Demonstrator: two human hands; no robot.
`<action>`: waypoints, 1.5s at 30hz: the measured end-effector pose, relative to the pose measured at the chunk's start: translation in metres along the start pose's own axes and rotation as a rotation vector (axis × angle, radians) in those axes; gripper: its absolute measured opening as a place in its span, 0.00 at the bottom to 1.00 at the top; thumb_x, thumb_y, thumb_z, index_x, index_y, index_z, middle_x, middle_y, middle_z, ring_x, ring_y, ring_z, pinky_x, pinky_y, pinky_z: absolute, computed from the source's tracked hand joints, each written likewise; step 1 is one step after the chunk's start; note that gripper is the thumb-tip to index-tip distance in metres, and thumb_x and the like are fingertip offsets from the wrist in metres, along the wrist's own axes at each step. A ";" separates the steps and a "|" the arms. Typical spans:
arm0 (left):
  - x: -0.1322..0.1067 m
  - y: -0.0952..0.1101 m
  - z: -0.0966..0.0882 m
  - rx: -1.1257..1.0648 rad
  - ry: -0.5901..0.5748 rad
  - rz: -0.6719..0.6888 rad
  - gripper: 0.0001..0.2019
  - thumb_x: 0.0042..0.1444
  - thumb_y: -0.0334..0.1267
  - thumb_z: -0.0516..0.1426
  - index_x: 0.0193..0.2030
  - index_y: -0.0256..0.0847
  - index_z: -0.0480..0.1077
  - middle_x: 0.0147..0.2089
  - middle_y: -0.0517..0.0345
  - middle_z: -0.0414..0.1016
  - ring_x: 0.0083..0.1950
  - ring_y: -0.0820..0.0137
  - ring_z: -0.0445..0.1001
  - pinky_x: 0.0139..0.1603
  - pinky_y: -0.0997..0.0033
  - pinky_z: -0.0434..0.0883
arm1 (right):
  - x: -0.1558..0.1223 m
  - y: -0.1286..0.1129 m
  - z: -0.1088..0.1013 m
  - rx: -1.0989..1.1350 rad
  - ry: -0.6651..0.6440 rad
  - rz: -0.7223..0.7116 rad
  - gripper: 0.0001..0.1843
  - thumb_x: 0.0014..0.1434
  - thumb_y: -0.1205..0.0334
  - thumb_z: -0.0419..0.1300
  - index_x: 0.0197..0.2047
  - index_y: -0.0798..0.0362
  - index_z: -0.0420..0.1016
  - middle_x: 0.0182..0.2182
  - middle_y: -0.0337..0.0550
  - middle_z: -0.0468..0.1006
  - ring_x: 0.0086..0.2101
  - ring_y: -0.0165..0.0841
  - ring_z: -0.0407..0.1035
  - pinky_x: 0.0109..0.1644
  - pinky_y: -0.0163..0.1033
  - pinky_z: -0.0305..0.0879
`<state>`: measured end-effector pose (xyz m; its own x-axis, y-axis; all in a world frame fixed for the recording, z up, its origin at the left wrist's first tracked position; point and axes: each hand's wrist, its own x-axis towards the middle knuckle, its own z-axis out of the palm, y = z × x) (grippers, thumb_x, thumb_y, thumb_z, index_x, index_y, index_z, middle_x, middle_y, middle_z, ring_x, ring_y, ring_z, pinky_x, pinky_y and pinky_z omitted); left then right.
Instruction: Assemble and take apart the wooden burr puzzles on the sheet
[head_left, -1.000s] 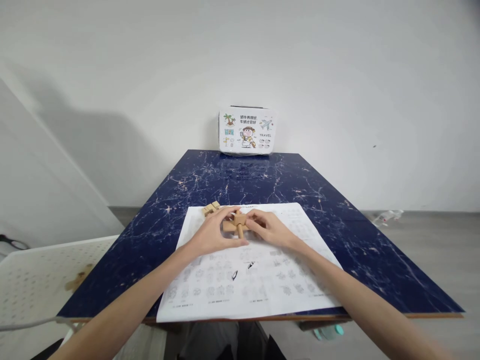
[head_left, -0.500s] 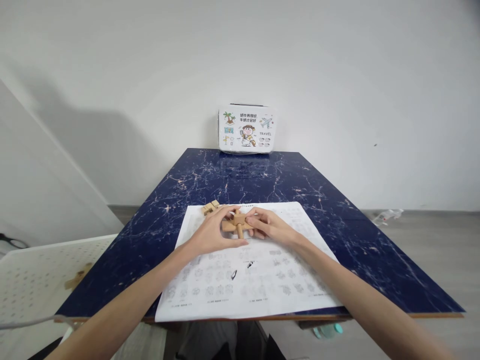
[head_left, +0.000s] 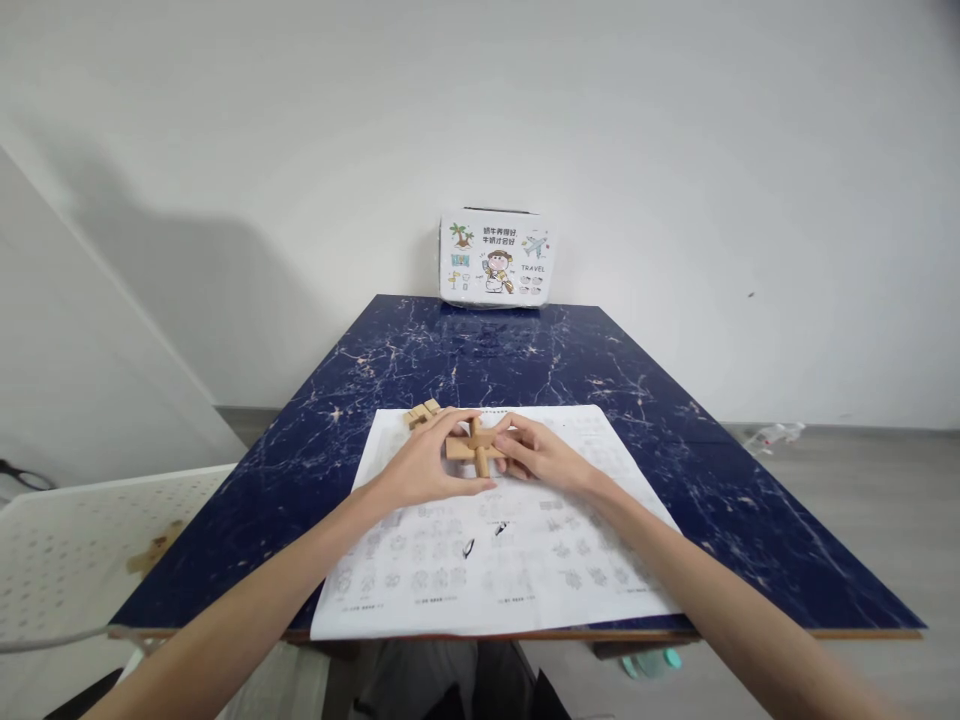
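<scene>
A partly joined wooden interlocking puzzle (head_left: 460, 449), made of crossed pale bars and a round peg (head_left: 481, 462), is held low over the printed paper sheet (head_left: 517, 560). My left hand (head_left: 424, 465) curves round its left side, with the thumb near the peg's front end and the fingers at the back. On the right side, my right hand (head_left: 538, 452) pinches a bar between thumb and bent fingers, which partly hide it. Several loose notched wooden pieces (head_left: 421, 413) lie just behind my left hand, at the sheet's upper left corner.
The sheet covers the near part of a dark blue marbled table (head_left: 480, 350). A white cartoon-printed case (head_left: 496, 258) stands at the far edge against the wall. At lower left is a white perforated basket (head_left: 67, 560) with a wooden piece (head_left: 155, 552) in it.
The block on top of the puzzle, upright before, now sits lower and flatter between the bars. My right fingers have shifted slightly over it; my left hand stays nearly still.
</scene>
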<state>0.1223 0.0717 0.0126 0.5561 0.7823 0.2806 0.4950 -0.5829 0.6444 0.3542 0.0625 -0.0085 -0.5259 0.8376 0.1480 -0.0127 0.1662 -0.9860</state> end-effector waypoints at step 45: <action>0.000 -0.004 0.008 -0.022 0.020 -0.041 0.40 0.48 0.59 0.69 0.66 0.51 0.64 0.67 0.49 0.70 0.63 0.50 0.72 0.63 0.47 0.69 | 0.000 -0.003 0.011 -0.420 0.343 -0.263 0.10 0.70 0.51 0.58 0.46 0.45 0.78 0.44 0.46 0.78 0.41 0.38 0.70 0.48 0.46 0.66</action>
<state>0.1254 0.0724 0.0041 0.5219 0.8098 0.2681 0.5021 -0.5457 0.6709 0.3449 0.0561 -0.0060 -0.2450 0.8493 0.4676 0.2685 0.5229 -0.8090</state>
